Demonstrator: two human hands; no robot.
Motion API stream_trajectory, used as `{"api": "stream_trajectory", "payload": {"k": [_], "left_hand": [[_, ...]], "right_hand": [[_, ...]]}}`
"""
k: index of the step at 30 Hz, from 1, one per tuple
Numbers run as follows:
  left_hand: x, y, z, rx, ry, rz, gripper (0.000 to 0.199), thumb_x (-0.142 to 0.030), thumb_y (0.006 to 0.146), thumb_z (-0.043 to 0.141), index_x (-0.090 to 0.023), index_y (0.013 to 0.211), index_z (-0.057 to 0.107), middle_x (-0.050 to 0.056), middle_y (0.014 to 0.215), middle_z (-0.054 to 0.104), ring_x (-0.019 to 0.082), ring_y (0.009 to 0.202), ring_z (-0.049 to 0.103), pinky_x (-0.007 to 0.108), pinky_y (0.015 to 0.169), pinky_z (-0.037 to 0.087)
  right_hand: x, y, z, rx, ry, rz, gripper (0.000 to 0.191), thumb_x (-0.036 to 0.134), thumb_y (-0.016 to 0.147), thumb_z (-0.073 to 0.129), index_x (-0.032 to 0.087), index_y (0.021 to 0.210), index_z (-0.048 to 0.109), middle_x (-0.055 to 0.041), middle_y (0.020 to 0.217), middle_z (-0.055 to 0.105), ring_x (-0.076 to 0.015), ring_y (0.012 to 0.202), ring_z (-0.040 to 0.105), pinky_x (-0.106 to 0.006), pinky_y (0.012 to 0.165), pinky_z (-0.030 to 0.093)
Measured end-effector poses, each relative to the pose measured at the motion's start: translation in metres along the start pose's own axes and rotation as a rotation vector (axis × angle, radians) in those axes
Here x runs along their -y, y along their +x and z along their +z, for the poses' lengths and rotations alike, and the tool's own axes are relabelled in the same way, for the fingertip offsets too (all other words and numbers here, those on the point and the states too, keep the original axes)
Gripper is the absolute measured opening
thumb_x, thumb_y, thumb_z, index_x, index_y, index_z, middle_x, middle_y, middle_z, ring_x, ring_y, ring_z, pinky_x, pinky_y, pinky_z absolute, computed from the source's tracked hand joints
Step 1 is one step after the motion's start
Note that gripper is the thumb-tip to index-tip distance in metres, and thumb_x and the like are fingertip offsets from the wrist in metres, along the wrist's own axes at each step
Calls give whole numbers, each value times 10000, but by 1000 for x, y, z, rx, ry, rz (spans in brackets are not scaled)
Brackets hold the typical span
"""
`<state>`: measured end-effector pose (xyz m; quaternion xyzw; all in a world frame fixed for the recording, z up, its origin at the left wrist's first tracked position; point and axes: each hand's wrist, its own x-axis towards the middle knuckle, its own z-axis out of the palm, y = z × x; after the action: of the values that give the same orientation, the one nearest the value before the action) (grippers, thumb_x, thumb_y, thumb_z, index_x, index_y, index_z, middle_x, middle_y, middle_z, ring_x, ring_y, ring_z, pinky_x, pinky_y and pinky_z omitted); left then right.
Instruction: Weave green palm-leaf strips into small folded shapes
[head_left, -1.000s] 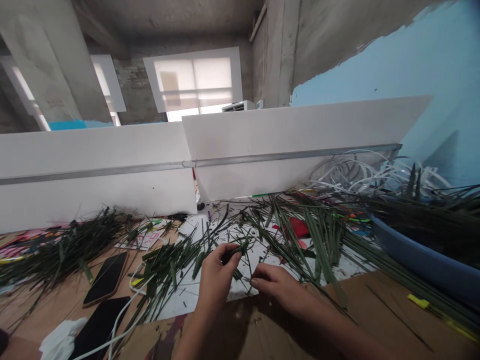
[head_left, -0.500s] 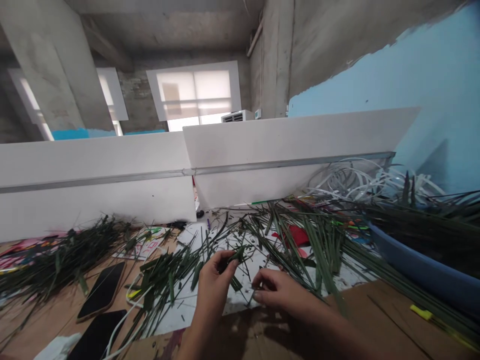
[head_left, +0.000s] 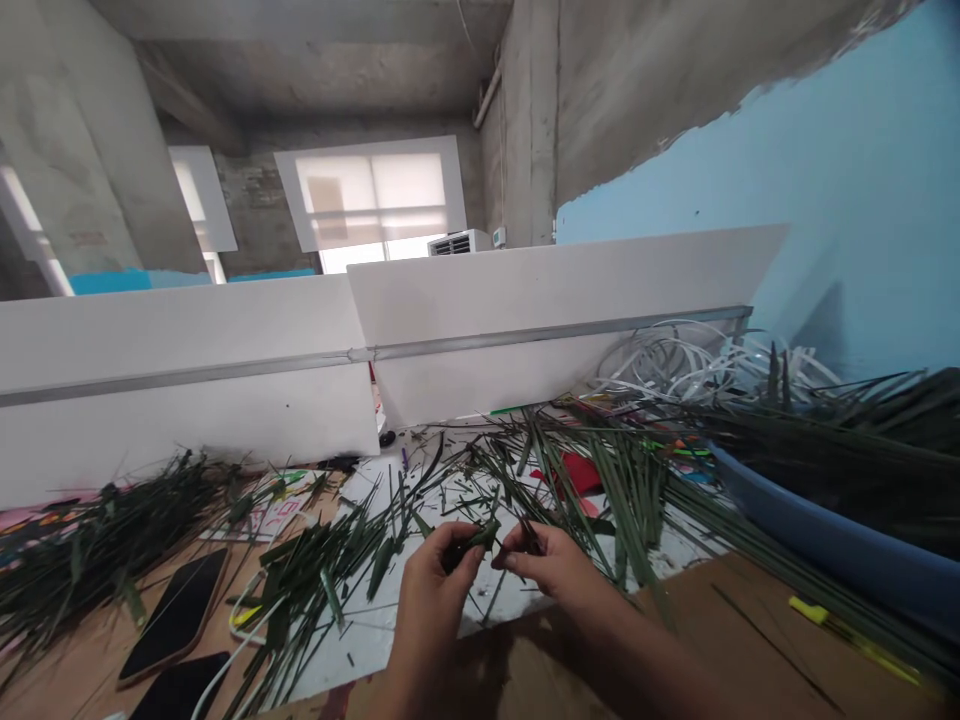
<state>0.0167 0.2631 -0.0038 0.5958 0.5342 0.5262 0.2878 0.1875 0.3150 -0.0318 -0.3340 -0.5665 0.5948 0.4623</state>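
My left hand (head_left: 441, 580) is closed in a pinch on a small folded piece of green leaf (head_left: 487, 533), held up over the white sheet (head_left: 337, 640). Just right of it, my right hand (head_left: 544, 560) has its fingers pressed together close to the leaf piece's end. Something thin and dark shows at those fingers, too small to name. Long green leaf strips (head_left: 634, 490) lie beyond my right hand. To the left of my left hand is a pile of cut and folded leaves (head_left: 322, 565), with small clippings scattered behind both hands.
Two phones (head_left: 176, 615) and a white cable (head_left: 247, 640) lie at left, near another leaf heap (head_left: 142, 540). A blue basin (head_left: 817, 530) full of leaves stands at right, a yellow tool (head_left: 847, 635) before it. White panels (head_left: 525, 300), coiled white strips (head_left: 660, 360) and red material (head_left: 581, 472) are farther back.
My right hand has moved up and left, from apart to right beside the leaf piece in my left hand. The camera view has shifted slightly to the right.
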Motion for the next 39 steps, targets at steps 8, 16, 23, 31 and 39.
{"api": "stream_trajectory", "payload": {"k": [8,16,23,31,39], "left_hand": [[1,1,-4,38,193,43,192,-302,848,587,-213,972,702,72,971,753,263,913,681,344,781,501],[2,1,-7,75,204,94,171,-251,824,600,-220,939,723,65,961,754,252,911,678,329,795,495],[9,6,-6,64,51,-3,196,-341,816,629,-189,920,697,41,823,722,203,733,629,279,668,470],[8,5,-4,39,-27,-17,224,-363,803,659,-177,925,688,37,804,703,187,690,599,269,627,453],[-3,1,-5,122,144,31,158,-277,822,604,-199,902,717,51,849,740,220,768,643,304,702,465]], "right_hand": [[23,-5,-3,-28,-54,-17,188,329,621,731,208,670,596,-5,667,616,-180,660,495,-289,627,349],[20,-1,-10,-40,-123,-83,181,329,637,747,205,668,619,10,661,561,-188,687,489,-301,668,361],[12,8,-19,-11,-27,-63,306,465,692,789,206,812,679,-31,798,671,-236,794,614,-344,764,439],[8,3,-11,40,51,-9,312,473,649,841,228,801,721,-46,799,692,-264,834,640,-381,842,465],[-4,4,-7,40,28,-3,265,375,619,840,190,710,672,13,628,600,-162,614,507,-293,635,376]]}}
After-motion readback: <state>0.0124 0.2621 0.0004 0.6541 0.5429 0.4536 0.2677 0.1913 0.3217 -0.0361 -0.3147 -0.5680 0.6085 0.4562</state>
